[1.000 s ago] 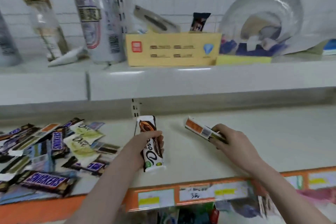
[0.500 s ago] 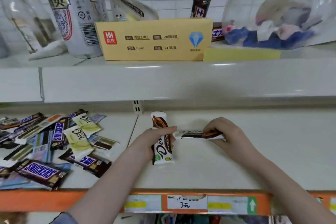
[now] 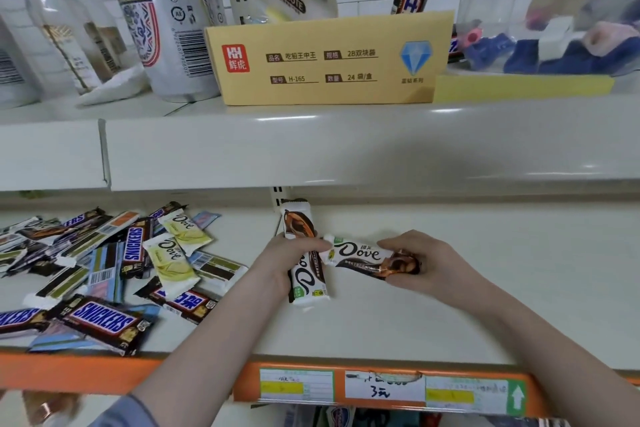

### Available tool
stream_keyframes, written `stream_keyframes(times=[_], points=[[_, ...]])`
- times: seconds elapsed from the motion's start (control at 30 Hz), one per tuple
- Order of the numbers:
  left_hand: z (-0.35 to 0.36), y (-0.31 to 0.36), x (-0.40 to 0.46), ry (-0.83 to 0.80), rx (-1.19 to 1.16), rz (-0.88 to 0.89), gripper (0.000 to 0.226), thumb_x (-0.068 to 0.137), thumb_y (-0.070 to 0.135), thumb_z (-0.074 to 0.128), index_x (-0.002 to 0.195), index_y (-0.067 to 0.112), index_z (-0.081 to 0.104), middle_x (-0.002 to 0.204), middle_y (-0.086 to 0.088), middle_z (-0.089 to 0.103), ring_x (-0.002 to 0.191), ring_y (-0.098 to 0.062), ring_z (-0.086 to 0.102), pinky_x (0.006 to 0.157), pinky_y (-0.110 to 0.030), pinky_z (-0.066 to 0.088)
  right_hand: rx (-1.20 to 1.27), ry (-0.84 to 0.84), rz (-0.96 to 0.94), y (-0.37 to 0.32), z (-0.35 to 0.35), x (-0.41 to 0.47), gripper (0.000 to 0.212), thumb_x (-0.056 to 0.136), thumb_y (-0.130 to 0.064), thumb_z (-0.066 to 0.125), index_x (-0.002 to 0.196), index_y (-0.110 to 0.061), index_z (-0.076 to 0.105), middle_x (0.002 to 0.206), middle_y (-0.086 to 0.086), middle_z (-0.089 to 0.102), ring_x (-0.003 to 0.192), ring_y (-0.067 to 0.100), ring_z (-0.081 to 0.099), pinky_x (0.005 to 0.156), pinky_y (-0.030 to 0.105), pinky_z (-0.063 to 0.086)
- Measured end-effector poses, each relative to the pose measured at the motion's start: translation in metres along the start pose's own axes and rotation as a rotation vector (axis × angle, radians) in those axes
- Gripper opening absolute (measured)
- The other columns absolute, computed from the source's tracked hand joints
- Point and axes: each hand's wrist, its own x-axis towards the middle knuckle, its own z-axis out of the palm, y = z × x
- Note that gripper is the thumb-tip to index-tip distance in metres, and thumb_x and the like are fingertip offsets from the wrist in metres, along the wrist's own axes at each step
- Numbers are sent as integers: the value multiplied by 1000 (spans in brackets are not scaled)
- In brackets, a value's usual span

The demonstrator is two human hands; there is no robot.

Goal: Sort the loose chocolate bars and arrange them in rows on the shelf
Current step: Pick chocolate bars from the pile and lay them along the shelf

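Observation:
My left hand (image 3: pixel 289 258) grips a white-and-brown Dove bar (image 3: pixel 304 250) that lies lengthwise on the lower shelf (image 3: pixel 485 288), pointing away from me. My right hand (image 3: pixel 420 260) holds a second white-and-brown Dove bar (image 3: pixel 360 258) sideways, label up, with its left end touching the first bar. To the left lies a loose pile of bars (image 3: pixel 104 263): Snickers bars (image 3: pixel 102 321), pale green Dove bars (image 3: pixel 171 260) and others face down.
The upper shelf's edge (image 3: pixel 346 146) overhangs the work area. On it stand a yellow cardboard box (image 3: pixel 329 59), tall cans (image 3: pixel 156 17), bottles and a clear plastic bag (image 3: pixel 561 10). An orange price rail (image 3: pixel 381 388) runs along the lower shelf's front.
My right hand has turned its Dove bar label up and brought it left against the bar under my left hand. The camera has moved closer to the shelf.

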Motion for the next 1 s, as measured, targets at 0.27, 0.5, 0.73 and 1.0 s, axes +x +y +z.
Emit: stream_keyframes(times=[0.27,0.5,0.73,1.0], points=[[-7,-5,2,35,-73,-50,15,76,-6,67,86,4,61,81,-13,66,65,-23,62,61,-30,53,-284,-132,-106,0,6,26,40,73,-23,72,112,-25,63,94,-3,57,78,5,53,72,9,37],[-30,-5,5,70,-186,-118,9,79,-2,65,73,3,61,61,-10,64,46,-19,61,47,-26,53,-569,-122,-194,7,16,52,38,74,-30,66,111,-21,64,96,0,64,91,19,59,75,23,39],[-41,-1,5,32,-301,-187,20,88,6,52,68,4,55,52,-8,61,43,-19,58,57,-30,49,-584,-130,-40,18,23,98,40,87,-33,57,126,-24,53,121,-3,61,109,19,55,73,23,35],[-49,3,3,-32,-443,-201,29,91,35,46,85,8,51,73,-14,58,65,-25,54,63,-35,45,-501,-186,-29,22,40,129,16,90,-18,51,97,-5,59,95,15,63,91,32,55,74,38,43]])
